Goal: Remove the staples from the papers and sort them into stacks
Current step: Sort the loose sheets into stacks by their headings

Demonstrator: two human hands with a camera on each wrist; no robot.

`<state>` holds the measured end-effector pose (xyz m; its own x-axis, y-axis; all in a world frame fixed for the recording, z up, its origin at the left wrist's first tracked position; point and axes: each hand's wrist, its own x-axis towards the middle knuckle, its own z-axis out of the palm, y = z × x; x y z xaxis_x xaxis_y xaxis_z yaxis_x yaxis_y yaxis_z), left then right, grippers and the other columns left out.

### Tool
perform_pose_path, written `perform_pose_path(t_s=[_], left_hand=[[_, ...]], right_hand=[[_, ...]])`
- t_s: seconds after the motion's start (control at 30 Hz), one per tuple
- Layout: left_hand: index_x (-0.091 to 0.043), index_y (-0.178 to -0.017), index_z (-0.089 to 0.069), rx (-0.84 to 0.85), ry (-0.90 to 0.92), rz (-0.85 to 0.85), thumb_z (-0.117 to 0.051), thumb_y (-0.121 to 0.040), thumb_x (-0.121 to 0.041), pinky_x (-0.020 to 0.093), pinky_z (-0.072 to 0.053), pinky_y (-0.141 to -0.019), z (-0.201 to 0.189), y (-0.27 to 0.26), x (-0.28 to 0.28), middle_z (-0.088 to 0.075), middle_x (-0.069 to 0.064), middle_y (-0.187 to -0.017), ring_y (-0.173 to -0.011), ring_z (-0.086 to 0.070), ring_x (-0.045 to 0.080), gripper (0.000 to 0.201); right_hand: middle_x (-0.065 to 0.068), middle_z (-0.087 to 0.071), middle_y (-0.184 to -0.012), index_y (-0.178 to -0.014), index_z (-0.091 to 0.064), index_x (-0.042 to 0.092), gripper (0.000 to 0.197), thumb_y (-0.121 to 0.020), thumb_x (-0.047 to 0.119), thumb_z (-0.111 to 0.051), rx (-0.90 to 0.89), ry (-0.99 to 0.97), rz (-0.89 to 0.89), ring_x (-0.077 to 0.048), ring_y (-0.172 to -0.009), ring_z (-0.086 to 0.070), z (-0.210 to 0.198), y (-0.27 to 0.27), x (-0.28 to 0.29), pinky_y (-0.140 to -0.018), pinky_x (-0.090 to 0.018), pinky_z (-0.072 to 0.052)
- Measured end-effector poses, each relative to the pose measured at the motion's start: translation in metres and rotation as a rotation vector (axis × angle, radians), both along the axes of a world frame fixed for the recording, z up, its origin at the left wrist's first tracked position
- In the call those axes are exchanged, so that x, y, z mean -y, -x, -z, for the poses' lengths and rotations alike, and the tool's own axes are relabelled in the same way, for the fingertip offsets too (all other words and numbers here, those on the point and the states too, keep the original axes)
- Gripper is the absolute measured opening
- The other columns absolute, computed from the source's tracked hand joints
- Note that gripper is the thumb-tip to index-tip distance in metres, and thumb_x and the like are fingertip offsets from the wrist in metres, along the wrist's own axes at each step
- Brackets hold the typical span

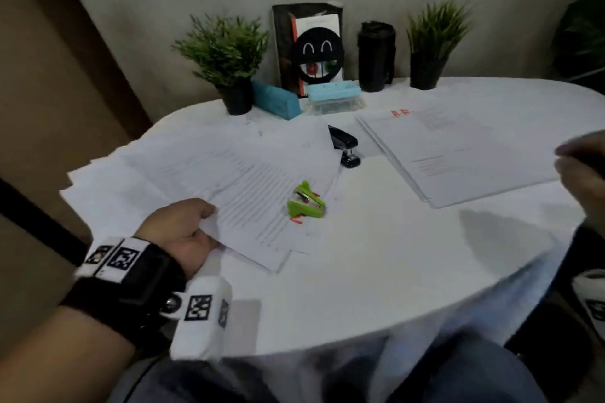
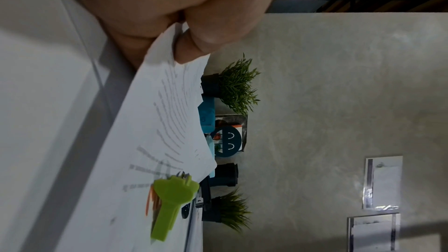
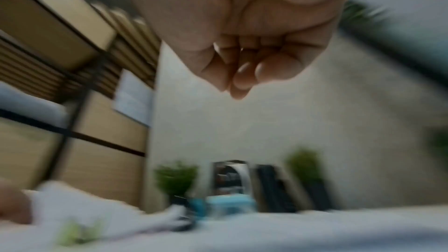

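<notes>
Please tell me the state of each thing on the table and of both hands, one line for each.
left hand: pinches a corner of the printed papers.
right hand: fingers curled, holds nothing, in the air.
green staple remover: lies on the printed papers.
black stapler: lies untouched.
right stack: lies flat.

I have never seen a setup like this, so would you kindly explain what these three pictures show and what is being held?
No machine here: a person wears cameras on the head and both wrists. The head view looks down at a white-clothed table. The left hand pinches a sheet of printed papers, seen close in the left wrist view; a green staple remover lies on them. A black stapler and a sorted stack lie beyond. The blurred right wrist view shows the right hand curled, holding nothing.
</notes>
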<state>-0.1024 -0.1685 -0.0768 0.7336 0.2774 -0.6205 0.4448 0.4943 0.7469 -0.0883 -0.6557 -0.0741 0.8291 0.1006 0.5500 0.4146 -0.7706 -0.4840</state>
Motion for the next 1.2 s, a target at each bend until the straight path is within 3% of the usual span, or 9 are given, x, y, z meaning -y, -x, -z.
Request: perform_pose_path(t_s=[0.1,0.17,0.27,0.53,0.67,0.9,1.0,1.07,1.2], left_hand=[[0.000,-0.098,-0.062,0.006,-0.039,-0.004,-0.044,-0.108,-0.006,0.053,-0.048,-0.105,0.007,-0.002,-0.010,-0.062,0.018,-0.137,-0.130,-0.057,0.036,0.022],[0.000,-0.097,-0.061,-0.005,-0.024,-0.016,-0.047,-0.105,-0.005,0.054,-0.047,-0.108,0.008,-0.005,-0.014,-0.063,0.017,-0.134,-0.122,-0.061,0.036,0.016],[-0.005,-0.090,-0.056,0.065,-0.105,-0.023,-0.048,-0.101,0.003,0.039,-0.053,-0.080,0.007,-0.003,-0.013,-0.062,0.016,-0.105,-0.082,-0.061,0.029,0.015],[-0.006,-0.088,-0.059,0.193,-0.346,-0.028,-0.061,-0.091,-0.008,0.044,-0.058,-0.075,-0.021,0.009,-0.034,-0.065,0.016,-0.093,-0.079,-0.063,0.031,0.005],[-0.005,-0.097,-0.067,0.338,-0.498,-0.060,-0.058,-0.094,-0.009,0.027,-0.052,-0.063,-0.052,0.019,-0.056,-0.071,0.009,-0.090,-0.078,-0.067,0.031,0.010],[-0.009,-0.126,-0.071,0.584,-0.655,0.177,-0.053,-0.099,0.003,0.038,-0.057,-0.097,-0.113,0.022,-0.077,-0.078,0.001,-0.118,-0.109,-0.074,0.022,0.035],[-0.008,-0.130,-0.067,0.631,-0.571,0.267,-0.051,-0.101,0.002,0.039,-0.055,-0.097,-0.129,0.018,-0.081,-0.077,0.003,-0.121,-0.111,-0.074,0.022,0.034],[-0.007,-0.133,-0.065,0.643,-0.486,0.265,-0.052,-0.103,0.000,0.044,-0.054,-0.100,-0.132,0.015,-0.085,-0.076,0.008,-0.125,-0.115,-0.073,0.027,0.034],[-0.007,-0.128,-0.068,0.645,-0.323,0.193,-0.051,-0.103,0.000,0.044,-0.064,-0.087,-0.130,0.012,-0.091,-0.077,0.012,-0.120,-0.106,-0.076,0.031,0.031]], right_hand=[[0.010,-0.067,-0.090,-0.110,-0.066,0.032,0.024,-0.086,0.031,-0.068,-0.140,0.234,-0.186,-0.010,-0.076,-0.063,-0.067,0.018,-0.146,-0.078,-0.033,-0.053],[0.007,-0.062,-0.109,-0.129,-0.055,0.035,0.043,-0.087,0.038,-0.066,-0.324,0.478,-0.375,-0.012,-0.092,-0.061,-0.073,0.014,-0.219,-0.087,-0.031,-0.049],[-0.007,-0.048,-0.131,-0.145,-0.038,0.032,0.063,-0.088,0.046,-0.060,-0.523,0.781,-0.382,-0.028,-0.116,-0.055,-0.046,-0.017,-0.281,-0.096,-0.039,-0.047],[0.004,-0.054,-0.096,-0.100,-0.062,0.027,0.016,-0.085,0.032,-0.060,-0.571,0.866,-0.226,-0.018,-0.092,-0.053,-0.049,-0.039,-0.250,-0.071,-0.024,-0.037],[0.002,-0.060,-0.111,-0.117,-0.061,0.028,0.034,-0.086,0.040,-0.063,-0.614,0.931,-0.119,-0.018,-0.103,-0.056,-0.052,-0.039,-0.222,-0.079,-0.024,-0.041],[0.006,-0.063,-0.123,-0.127,-0.060,0.025,0.054,-0.082,0.053,-0.069,-0.134,0.289,-0.061,-0.015,-0.109,-0.059,-0.150,-0.061,-0.248,-0.094,-0.033,-0.048],[0.008,-0.070,-0.103,-0.118,-0.066,0.018,0.040,-0.082,0.034,-0.078,-0.423,0.072,-0.292,-0.006,-0.093,-0.067,-0.171,-0.067,-0.266,-0.079,-0.021,-0.049],[-0.009,-0.073,-0.094,-0.098,-0.070,0.005,0.020,-0.084,0.018,-0.076,-0.596,-0.137,-0.380,-0.033,-0.084,-0.068,-0.166,-0.068,-0.270,-0.075,-0.040,-0.051],[-0.018,-0.072,-0.084,-0.089,-0.068,-0.004,0.005,-0.089,-0.003,-0.063,-0.711,-0.509,-0.474,-0.028,-0.073,-0.066,-0.152,-0.054,-0.274,-0.071,-0.037,-0.055]])
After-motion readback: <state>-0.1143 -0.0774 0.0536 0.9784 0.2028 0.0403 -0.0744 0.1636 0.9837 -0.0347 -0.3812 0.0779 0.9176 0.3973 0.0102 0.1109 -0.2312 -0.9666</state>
